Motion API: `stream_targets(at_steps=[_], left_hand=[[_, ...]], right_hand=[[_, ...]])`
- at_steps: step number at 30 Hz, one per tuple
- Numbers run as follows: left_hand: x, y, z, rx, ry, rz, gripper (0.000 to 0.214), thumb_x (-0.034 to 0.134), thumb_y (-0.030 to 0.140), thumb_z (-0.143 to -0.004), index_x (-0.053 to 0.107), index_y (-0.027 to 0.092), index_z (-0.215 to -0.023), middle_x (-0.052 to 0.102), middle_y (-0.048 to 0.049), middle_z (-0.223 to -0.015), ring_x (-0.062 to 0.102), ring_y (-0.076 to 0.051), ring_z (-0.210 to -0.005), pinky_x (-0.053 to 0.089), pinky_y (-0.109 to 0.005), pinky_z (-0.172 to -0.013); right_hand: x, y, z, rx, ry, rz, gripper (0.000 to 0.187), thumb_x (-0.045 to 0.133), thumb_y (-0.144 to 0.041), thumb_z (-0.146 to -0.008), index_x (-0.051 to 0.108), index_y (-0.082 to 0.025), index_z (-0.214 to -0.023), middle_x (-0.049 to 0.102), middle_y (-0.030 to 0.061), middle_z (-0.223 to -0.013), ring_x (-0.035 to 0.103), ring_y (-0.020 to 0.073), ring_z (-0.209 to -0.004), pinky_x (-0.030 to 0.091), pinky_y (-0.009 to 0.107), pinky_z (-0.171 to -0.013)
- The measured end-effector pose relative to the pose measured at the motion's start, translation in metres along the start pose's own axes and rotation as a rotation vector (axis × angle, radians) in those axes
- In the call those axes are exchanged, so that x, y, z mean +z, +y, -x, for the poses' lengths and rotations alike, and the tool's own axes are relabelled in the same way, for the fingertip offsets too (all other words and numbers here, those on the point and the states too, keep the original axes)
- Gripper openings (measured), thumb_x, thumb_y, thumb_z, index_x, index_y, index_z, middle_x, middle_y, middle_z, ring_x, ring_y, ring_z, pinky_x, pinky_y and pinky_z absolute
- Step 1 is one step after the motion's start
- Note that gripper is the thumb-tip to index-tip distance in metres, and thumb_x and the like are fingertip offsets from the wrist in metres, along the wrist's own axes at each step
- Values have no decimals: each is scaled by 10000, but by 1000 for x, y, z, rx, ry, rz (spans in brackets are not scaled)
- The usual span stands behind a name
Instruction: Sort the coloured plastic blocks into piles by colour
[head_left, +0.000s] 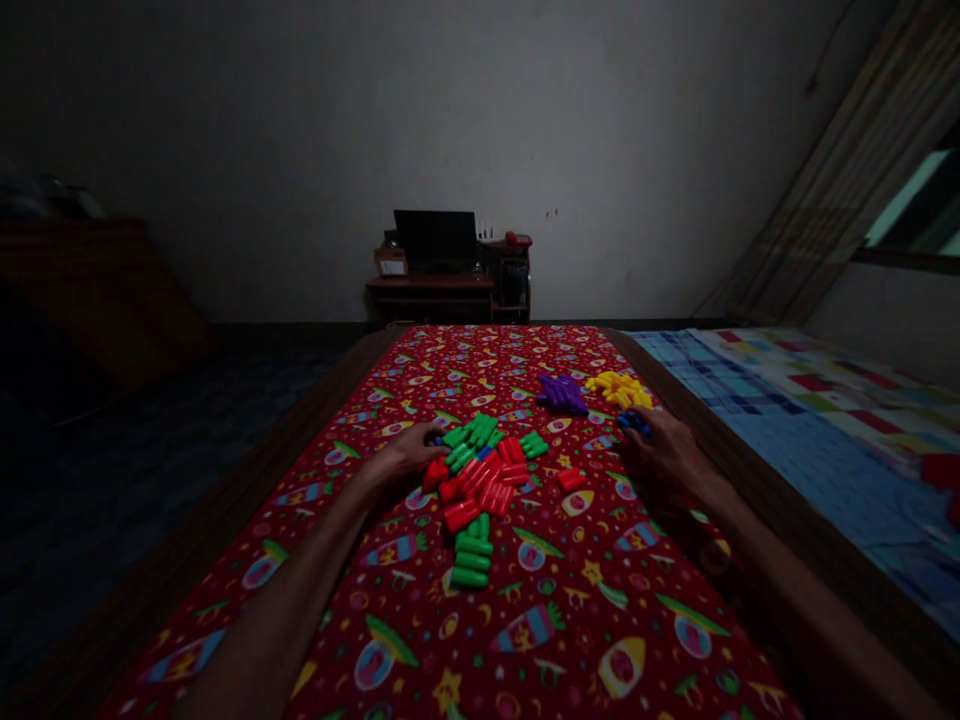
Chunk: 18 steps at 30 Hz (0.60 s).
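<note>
Several plastic pegs lie on a red patterned cloth [525, 620]. Red pegs [480, 485] and green pegs [471, 436] are heaped in the middle, with more green pegs [471, 560] nearer me. A purple pile [561, 393] and a yellow pile [619, 389] sit farther right. My left hand [409, 452] rests at the left edge of the red and green heap, its fingers curled on a dark piece I cannot make out. On the right, my right hand [664, 447] is closed on a blue peg [634, 422] just below the yellow pile.
The cloth covers a long wooden-edged surface [750, 440]. A checked mattress [810, 420] lies to the right. A desk with a dark monitor [436, 240] stands against the far wall. The floor on the left is dark.
</note>
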<state>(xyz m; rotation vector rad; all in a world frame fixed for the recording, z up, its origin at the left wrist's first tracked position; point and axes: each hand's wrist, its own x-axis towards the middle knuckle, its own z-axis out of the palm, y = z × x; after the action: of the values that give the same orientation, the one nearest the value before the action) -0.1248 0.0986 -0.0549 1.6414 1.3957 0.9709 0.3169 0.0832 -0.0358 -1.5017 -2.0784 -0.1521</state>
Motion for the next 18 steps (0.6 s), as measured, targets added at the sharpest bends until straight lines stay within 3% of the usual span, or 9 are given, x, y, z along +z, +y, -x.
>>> stream_targets(at_steps=[4, 9, 14, 18], left_hand=[[3, 19, 7, -108, 35, -52, 367, 783, 334, -456, 609, 172, -736, 636, 17, -620, 618, -186, -601, 487, -266, -549], [-6, 45, 23, -104, 61, 158, 510, 764, 420, -560, 623, 161, -976, 714, -59, -907, 678, -223, -757, 538, -308, -625], [-8, 66, 23, 57, 234, 95, 496, 789, 417, -540, 664, 154, -941, 735, -73, -930, 669, -280, -922, 529, -389, -830], [22, 85, 27, 144, 124, 175, 565, 791, 391, -569, 643, 150, -1058, 737, -76, -976, 673, -273, -933, 522, -411, -864]], right_hand=[[-3, 22, 27, -41, -8, 30, 357, 500, -257, -827, 652, -152, -1133, 689, 148, -1095, 636, 279, -997, 494, 398, -856], [-1, 8, 27, -70, 49, -18, 349, 487, -282, -860, 658, -131, -1124, 676, 175, -1113, 620, 301, -1032, 484, 446, -883], [-1, -45, 18, -177, 80, -208, 296, 489, -278, -893, 672, -163, -1095, 711, 143, -1017, 660, 255, -926, 507, 388, -821], [5, -105, 12, -227, -20, -513, 345, 518, -336, -905, 633, -175, -1188, 708, 122, -1065, 662, 227, -959, 499, 336, -821]])
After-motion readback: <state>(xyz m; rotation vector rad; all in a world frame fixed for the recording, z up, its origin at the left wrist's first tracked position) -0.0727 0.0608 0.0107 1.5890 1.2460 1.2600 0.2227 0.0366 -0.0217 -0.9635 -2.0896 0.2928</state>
